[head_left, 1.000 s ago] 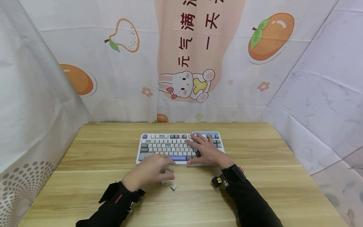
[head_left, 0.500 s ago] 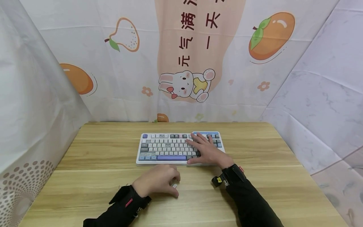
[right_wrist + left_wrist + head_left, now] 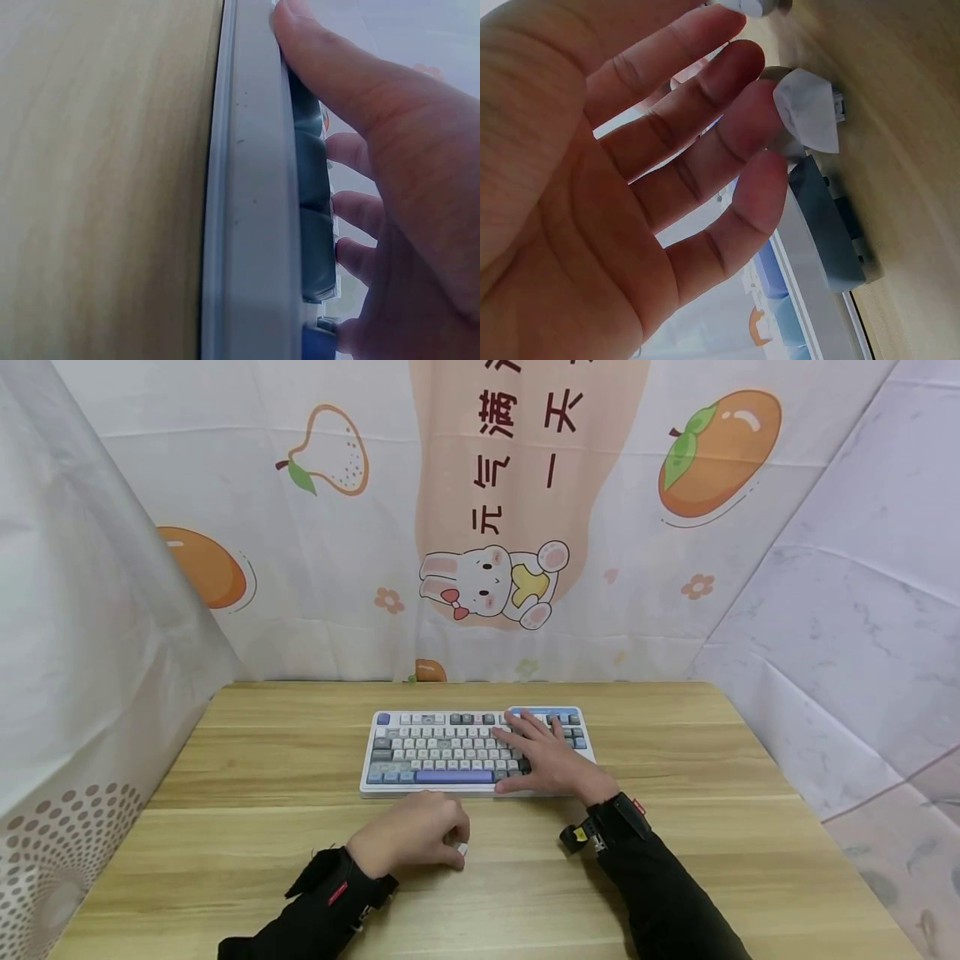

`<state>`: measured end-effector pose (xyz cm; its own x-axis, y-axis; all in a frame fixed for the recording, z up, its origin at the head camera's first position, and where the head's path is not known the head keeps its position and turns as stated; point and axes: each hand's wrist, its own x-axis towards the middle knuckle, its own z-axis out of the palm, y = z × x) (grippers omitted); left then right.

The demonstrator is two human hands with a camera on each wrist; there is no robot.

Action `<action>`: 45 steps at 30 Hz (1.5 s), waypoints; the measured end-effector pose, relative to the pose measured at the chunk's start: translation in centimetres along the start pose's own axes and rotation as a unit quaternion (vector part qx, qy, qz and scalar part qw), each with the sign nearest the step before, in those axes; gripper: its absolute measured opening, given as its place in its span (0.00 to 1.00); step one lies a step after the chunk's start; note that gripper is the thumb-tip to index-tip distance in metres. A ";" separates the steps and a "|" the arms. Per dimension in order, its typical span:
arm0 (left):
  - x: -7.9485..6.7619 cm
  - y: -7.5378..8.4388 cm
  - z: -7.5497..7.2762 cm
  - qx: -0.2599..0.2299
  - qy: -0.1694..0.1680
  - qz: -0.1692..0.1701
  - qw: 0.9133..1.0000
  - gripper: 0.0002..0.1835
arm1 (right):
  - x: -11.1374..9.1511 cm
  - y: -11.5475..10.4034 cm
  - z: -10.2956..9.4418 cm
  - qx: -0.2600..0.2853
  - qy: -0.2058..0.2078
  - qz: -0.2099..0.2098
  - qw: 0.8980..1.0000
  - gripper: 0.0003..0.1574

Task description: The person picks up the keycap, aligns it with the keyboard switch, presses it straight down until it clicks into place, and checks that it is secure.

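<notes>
A white keyboard point(image 3: 453, 790) with white, grey, blue and purple keys lies on the table. My left hand point(image 3: 408, 833) is low over the wood in front of it, pinching a small white keycap point(image 3: 462, 849) between thumb and index finger. The left wrist view shows that keycap point(image 3: 754, 6) at its top edge. Beyond the other fingers there, a second white keycap point(image 3: 810, 109) and a long dark keycap point(image 3: 829, 225) lie loose on the table; from the head these are hidden. My right hand point(image 3: 551, 764) rests spread on the keyboard's right part, its thumb along the front edge.
The light wooden table point(image 3: 675, 860) reaches back to a white printed curtain point(image 3: 337, 568). More cloth hangs at the left and right. A small black wrist camera point(image 3: 575, 839) sits under the right sleeve.
My left hand has come back from the keyboard's front edge toward the loose keycaps, and its thumb and index finger have closed on one. The right hand stays put.
</notes>
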<state>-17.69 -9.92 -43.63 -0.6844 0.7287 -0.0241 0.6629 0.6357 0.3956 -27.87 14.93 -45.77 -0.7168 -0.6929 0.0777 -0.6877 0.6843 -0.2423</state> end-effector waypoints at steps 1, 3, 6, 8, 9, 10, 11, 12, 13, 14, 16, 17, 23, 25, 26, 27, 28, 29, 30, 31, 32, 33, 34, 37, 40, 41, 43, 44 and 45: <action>0.0 0.0 0.0 -0.002 0.000 0.000 1.000 0.08 | 0.0 0.0 0.0 0.001 -0.001 0.001 1.000 0.57; 0.1 0.0 0.1 -0.005 0.001 -0.002 1.000 0.08 | 0.0 0.0 0.0 0.000 -0.003 0.003 1.000 0.57; 0.1 0.0 0.2 -0.005 0.001 -0.005 1.000 0.08 | 0.0 0.1 0.0 -0.002 -0.003 0.005 1.000 0.58; 0.1 0.0 0.2 -0.003 -0.001 -0.004 1.000 0.08 | 0.0 0.1 0.1 -0.003 -0.003 0.005 1.000 0.58; 0.1 -0.1 0.2 -0.003 -0.002 -0.004 1.000 0.08 | 0.0 0.2 0.1 -0.004 -0.002 0.005 1.000 0.58; 0.1 -0.1 0.2 -0.003 -0.002 -0.003 1.000 0.08 | 0.0 0.2 0.2 -0.005 -0.002 0.005 1.000 0.58; 0.2 -0.1 0.3 -0.003 -0.002 -0.003 1.000 0.08 | 0.0 0.2 0.2 -0.005 -0.002 0.005 1.000 0.58; 0.2 -0.1 0.3 -0.004 -0.002 -0.003 1.000 0.08 | 0.0 0.2 0.2 -0.005 -0.002 0.006 1.000 0.58; 0.2 -0.1 0.3 -0.005 -0.002 -0.003 1.000 0.08 | 0.0 0.2 0.2 -0.005 -0.002 0.007 1.000 0.58; 0.2 -0.1 0.3 -0.006 -0.002 -0.003 1.000 0.08 | 0.0 0.2 0.2 -0.005 -0.002 0.008 1.000 0.58; 0.2 -0.1 0.3 -0.007 -0.001 -0.003 1.000 0.08 | 0.0 0.1 0.1 -0.004 -0.003 0.009 1.000 0.58; 0.2 -0.1 0.3 -0.007 0.000 -0.002 1.000 0.07 | 0.0 0.1 0.1 -0.003 -0.003 0.009 1.000 0.58; 0.2 -0.2 0.3 -0.010 0.006 0.003 1.000 0.05 | 0.0 0.1 0.1 0.000 0.001 0.000 1.000 0.57; 0.2 -0.2 0.3 -0.011 0.010 0.002 1.000 0.06 | 0.0 0.1 0.1 0.001 0.002 -0.002 1.000 0.56; 0.2 -0.2 0.3 -0.010 0.011 0.003 1.000 0.07 | 0.0 0.1 0.1 0.001 0.002 -0.003 1.000 0.56; 0.2 -0.3 0.4 -0.009 0.013 0.003 1.000 0.07 | 0.0 0.1 0.1 0.001 0.002 -0.004 1.000 0.56; 0.2 -0.3 0.4 -0.007 0.015 0.004 1.000 0.07 | 0.0 0.1 0.1 0.001 0.002 -0.004 1.000 0.56; 0.2 -0.4 0.4 -0.006 0.017 0.005 1.000 0.08 | 0.0 0.1 0.0 0.002 0.002 -0.005 1.000 0.56; 0.2 -0.4 0.5 -0.004 0.020 0.007 1.000 0.08 | 0.0 0.2 0.0 0.002 0.002 -0.005 1.000 0.56; 0.2 -0.4 0.5 -0.002 0.022 0.009 1.000 0.08 | 0.0 0.2 0.0 0.001 0.002 -0.005 1.000 0.56; 0.2 -0.4 0.5 -0.001 0.024 0.010 1.000 0.08 | 0.0 0.2 0.0 0.000 0.002 -0.005 1.000 0.56; 0.2 -0.5 0.5 0.001 0.026 0.011 1.000 0.08 | 0.0 0.2 0.0 -0.001 0.001 -0.004 1.000 0.56; 0.2 -0.5 0.5 0.003 0.027 0.012 1.000 0.07 | 0.0 0.2 0.0 -0.002 0.000 -0.004 1.000 0.56; 0.2 -0.5 0.4 0.005 0.028 0.011 1.000 0.07 | 0.1 0.2 0.1 -0.003 0.000 -0.003 1.000 0.57; 0.1 -0.5 0.4 0.006 0.025 0.007 1.000 0.06 | 0.1 0.1 0.1 0.000 0.001 -0.002 1.000 0.57; 0.1 -0.5 0.4 0.006 0.024 0.007 1.000 0.06 | 0.1 0.1 0.1 0.001 0.003 -0.002 1.000 0.57; 0.1 -0.6 0.3 0.007 0.024 0.006 1.000 0.05 | 0.1 0.1 0.1 0.000 0.004 0.000 1.000 0.57; 0.1 -0.6 0.3 0.008 0.024 0.005 1.000 0.05 | 0.1 0.0 0.0 0.000 0.004 0.001 1.000 0.57; 0.1 -0.6 0.3 0.009 0.024 0.005 1.000 0.05 | 0.1 0.0 0.0 -0.001 0.004 0.002 1.000 0.57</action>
<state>-18.07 -10.13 -44.17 -0.6916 0.7219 0.0240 0.6746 0.6337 0.3786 -27.96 14.88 -45.81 -0.7201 -0.6886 0.0850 -0.6855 0.6872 -0.2405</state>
